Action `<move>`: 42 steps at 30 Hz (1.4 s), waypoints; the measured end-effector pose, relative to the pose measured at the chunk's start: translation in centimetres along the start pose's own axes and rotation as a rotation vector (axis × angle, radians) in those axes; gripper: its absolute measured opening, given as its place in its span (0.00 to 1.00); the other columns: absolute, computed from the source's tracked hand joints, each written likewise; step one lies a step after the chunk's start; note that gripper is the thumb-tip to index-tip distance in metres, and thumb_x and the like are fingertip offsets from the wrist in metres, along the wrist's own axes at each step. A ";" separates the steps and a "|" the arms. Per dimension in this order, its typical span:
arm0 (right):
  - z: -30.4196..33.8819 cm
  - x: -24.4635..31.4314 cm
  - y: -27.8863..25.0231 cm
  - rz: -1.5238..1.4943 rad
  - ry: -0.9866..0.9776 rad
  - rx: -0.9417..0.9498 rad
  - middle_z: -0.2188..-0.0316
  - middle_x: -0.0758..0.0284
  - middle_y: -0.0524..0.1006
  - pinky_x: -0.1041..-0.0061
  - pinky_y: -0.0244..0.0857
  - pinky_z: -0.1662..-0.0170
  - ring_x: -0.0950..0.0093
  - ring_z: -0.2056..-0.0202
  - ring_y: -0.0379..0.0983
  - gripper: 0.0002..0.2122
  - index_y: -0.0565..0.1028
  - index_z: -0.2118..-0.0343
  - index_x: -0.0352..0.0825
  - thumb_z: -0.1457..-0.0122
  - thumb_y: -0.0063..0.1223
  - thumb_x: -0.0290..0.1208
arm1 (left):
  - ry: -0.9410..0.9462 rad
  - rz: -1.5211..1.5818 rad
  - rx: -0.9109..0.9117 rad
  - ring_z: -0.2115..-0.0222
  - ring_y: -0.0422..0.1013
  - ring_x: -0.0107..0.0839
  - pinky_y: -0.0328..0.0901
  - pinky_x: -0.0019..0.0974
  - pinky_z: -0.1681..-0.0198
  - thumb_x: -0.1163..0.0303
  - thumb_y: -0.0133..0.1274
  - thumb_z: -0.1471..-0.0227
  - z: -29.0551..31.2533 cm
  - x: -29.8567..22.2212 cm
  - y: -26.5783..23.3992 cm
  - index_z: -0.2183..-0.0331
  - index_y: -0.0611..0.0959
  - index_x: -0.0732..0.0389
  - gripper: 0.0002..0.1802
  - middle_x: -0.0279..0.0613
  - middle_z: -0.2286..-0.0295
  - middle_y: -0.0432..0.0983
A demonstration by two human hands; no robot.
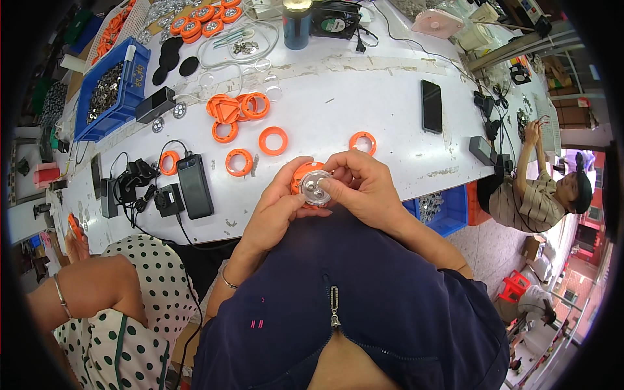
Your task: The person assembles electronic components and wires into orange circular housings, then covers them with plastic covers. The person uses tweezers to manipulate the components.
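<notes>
Close to my body, at the table's near edge, I hold a round orange plastic housing (299, 175) with both hands. A clear round lens piece (313, 194) with a silvery reflector behind it sits at the front of the housing; whether it is fully seated I cannot tell. My left hand (278, 207) wraps around the housing's left side and underside. My right hand (367, 188) grips from the right, its thumb pressed on the lens. Loose orange rings lie just beyond: one ring (273, 130) ahead, another (239, 153) to the left, a third (351, 142) to the right.
Stacked orange parts (223, 109) and a blue bin (133, 84) of small metal pieces are at the far left. A black power bank (195, 186) lies among cables. A phone (431, 106) rests at right. Co-workers sit at left, one holding an orange part (75, 226), and at right.
</notes>
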State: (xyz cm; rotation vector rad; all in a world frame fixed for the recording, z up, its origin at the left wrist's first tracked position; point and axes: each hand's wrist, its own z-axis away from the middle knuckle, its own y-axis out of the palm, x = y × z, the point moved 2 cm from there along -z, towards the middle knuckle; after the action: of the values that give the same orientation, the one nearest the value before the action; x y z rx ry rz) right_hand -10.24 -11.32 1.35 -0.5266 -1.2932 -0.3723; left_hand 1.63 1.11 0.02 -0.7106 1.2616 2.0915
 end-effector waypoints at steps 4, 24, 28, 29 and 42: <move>0.1 0.1 0.1 0.013 0.006 -0.014 0.74 0.72 0.70 0.86 0.59 0.75 0.87 0.79 0.62 0.08 0.75 0.67 0.32 0.50 0.59 0.27 | -0.005 0.004 0.010 0.54 0.70 0.44 0.70 0.46 0.54 0.78 0.37 0.48 0.1 -0.2 0.1 0.41 0.54 0.64 0.32 0.55 0.49 0.62; -0.6 -0.7 0.5 -0.346 0.249 0.066 0.79 0.74 0.71 0.89 0.58 0.79 0.89 0.81 0.67 0.13 0.70 0.60 0.33 0.47 0.59 0.29 | 0.087 -0.066 -0.010 0.58 0.72 0.38 0.72 0.37 0.57 0.75 0.41 0.45 -0.1 0.1 0.0 0.43 0.56 0.66 0.28 0.52 0.54 0.67; -0.3 -0.5 0.5 -0.337 0.236 0.069 0.81 0.75 0.70 0.89 0.58 0.81 0.88 0.82 0.68 0.13 0.69 0.60 0.33 0.46 0.58 0.29 | 0.088 -0.046 -0.016 0.59 0.74 0.39 0.73 0.37 0.58 0.76 0.40 0.45 0.0 0.3 0.1 0.44 0.56 0.66 0.27 0.52 0.54 0.67; -0.4 -0.5 0.5 -0.329 0.229 0.072 0.81 0.75 0.70 0.89 0.58 0.81 0.89 0.82 0.67 0.12 0.69 0.60 0.33 0.46 0.58 0.29 | 0.070 -0.043 -0.025 0.59 0.74 0.38 0.73 0.37 0.59 0.76 0.39 0.45 0.0 0.1 0.2 0.44 0.57 0.66 0.26 0.52 0.54 0.68; -0.5 0.2 0.6 -0.314 0.208 0.104 0.82 0.75 0.67 0.89 0.62 0.80 0.89 0.82 0.66 0.10 0.70 0.63 0.31 0.44 0.56 0.28 | 0.072 -0.008 -0.037 0.64 0.76 0.43 0.76 0.40 0.66 0.77 0.40 0.48 -0.3 0.3 -0.2 0.46 0.60 0.69 0.26 0.57 0.58 0.70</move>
State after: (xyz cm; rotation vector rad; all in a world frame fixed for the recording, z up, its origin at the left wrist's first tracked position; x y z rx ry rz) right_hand -9.42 -11.09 1.35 -0.1891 -1.1862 -0.6010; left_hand 1.57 1.01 -0.42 -0.8127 1.2594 2.1051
